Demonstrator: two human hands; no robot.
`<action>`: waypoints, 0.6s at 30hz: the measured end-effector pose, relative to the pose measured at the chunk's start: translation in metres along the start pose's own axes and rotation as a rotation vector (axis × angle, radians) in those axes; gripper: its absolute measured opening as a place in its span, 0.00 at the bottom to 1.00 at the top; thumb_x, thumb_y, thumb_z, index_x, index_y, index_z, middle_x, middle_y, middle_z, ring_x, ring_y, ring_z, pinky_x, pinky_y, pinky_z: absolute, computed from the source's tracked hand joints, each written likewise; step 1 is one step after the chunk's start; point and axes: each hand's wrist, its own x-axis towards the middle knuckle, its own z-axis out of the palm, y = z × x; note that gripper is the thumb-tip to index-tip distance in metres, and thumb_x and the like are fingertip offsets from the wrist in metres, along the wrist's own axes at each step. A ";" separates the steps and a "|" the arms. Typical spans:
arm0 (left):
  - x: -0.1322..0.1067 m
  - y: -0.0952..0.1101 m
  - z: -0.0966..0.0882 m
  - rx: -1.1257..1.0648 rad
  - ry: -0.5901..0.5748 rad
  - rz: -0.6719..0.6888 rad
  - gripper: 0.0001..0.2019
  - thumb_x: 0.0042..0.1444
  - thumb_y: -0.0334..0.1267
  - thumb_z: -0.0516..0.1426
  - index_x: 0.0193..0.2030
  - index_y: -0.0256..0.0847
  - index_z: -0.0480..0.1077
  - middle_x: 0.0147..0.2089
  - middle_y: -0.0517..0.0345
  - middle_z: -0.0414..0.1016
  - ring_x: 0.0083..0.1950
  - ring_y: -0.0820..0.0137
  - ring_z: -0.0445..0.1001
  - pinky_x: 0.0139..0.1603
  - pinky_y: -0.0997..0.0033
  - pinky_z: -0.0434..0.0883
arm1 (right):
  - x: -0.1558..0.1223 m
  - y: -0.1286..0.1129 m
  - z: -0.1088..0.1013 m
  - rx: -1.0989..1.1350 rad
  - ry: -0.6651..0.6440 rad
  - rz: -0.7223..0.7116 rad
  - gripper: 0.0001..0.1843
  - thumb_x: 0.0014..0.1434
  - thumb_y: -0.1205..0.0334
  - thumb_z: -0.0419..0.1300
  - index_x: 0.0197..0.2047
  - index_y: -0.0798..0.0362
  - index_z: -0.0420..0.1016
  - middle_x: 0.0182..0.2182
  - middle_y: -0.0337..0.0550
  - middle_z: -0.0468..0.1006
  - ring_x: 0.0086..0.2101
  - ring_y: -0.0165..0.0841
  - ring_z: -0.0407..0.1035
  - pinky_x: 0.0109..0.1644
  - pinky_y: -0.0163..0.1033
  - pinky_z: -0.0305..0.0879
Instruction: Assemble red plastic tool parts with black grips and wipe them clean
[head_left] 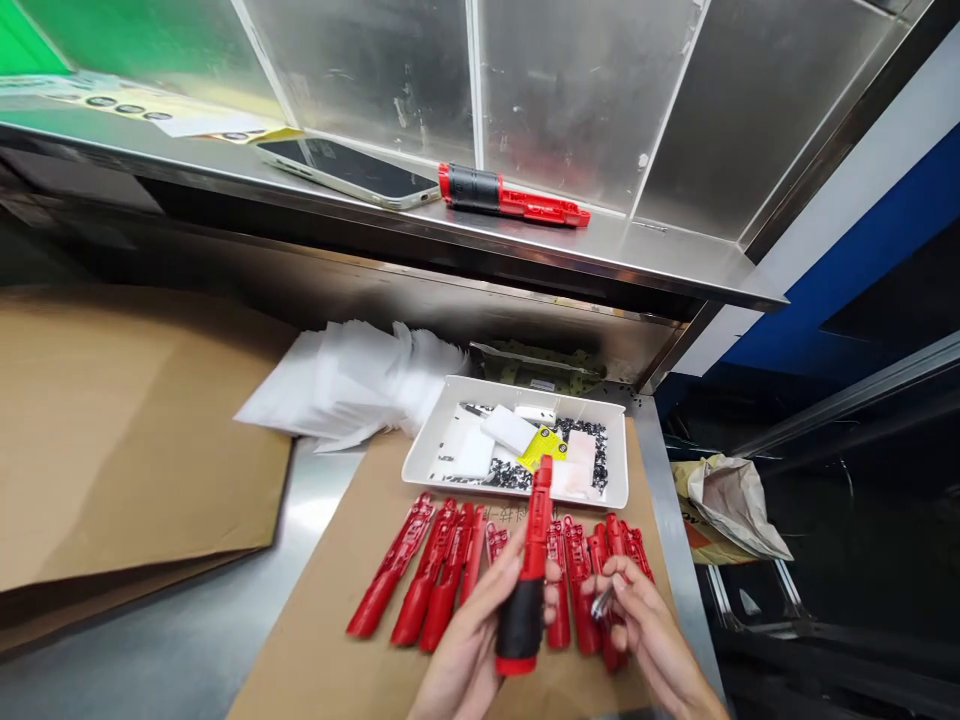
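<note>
My left hand (480, 620) is wrapped round a red plastic housing with a black sleeve (521, 615), its narrow end pointing away from me. To the right, my right hand (637, 615) is closed on a small shiny metal tool (602, 602), whose exact kind I cannot make out. Beneath and around both hands, several red housing pieces (412, 590) lie side by side on a brown cardboard sheet (315, 620). Some of these pieces are partly hidden behind my hands.
Behind the pieces stands a white tray (420, 460) of small black parts, white blocks and a yellow label. White foam sheets (345, 385) and a cardboard box (135, 430) are at left. On the metal shelf (660, 255) lie a phone (352, 170) and another red-and-black housing (517, 200).
</note>
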 end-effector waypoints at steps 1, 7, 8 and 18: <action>0.002 -0.005 0.001 0.003 -0.026 -0.022 0.29 0.58 0.38 0.61 0.66 0.45 0.62 0.44 0.51 0.79 0.37 0.70 0.76 0.42 0.71 0.74 | -0.004 0.005 -0.002 0.126 0.020 0.035 0.20 0.61 0.44 0.56 0.48 0.48 0.61 0.39 0.45 0.76 0.33 0.31 0.69 0.24 0.29 0.53; 0.006 -0.025 0.006 -0.027 -0.142 -0.071 0.22 0.59 0.44 0.60 0.59 0.45 0.70 0.41 0.52 0.77 0.29 0.73 0.69 0.34 0.72 0.69 | -0.017 0.020 0.002 0.085 0.260 -0.047 0.28 0.51 0.43 0.66 0.50 0.48 0.67 0.25 0.32 0.65 0.23 0.27 0.60 0.26 0.32 0.56; 0.005 -0.025 0.009 -0.047 -0.159 -0.078 0.21 0.59 0.44 0.59 0.59 0.45 0.71 0.40 0.52 0.77 0.29 0.73 0.68 0.33 0.72 0.69 | -0.019 0.017 0.004 -0.082 0.326 -0.108 0.26 0.52 0.43 0.65 0.48 0.49 0.68 0.23 0.30 0.62 0.22 0.27 0.58 0.26 0.32 0.56; -0.012 -0.030 0.023 -0.107 -0.229 -0.146 0.23 0.63 0.37 0.55 0.65 0.46 0.63 0.45 0.48 0.79 0.40 0.66 0.76 0.45 0.67 0.73 | -0.049 -0.030 -0.001 -0.803 0.356 -0.219 0.24 0.70 0.47 0.39 0.36 0.46 0.72 0.35 0.42 0.70 0.34 0.34 0.70 0.37 0.38 0.65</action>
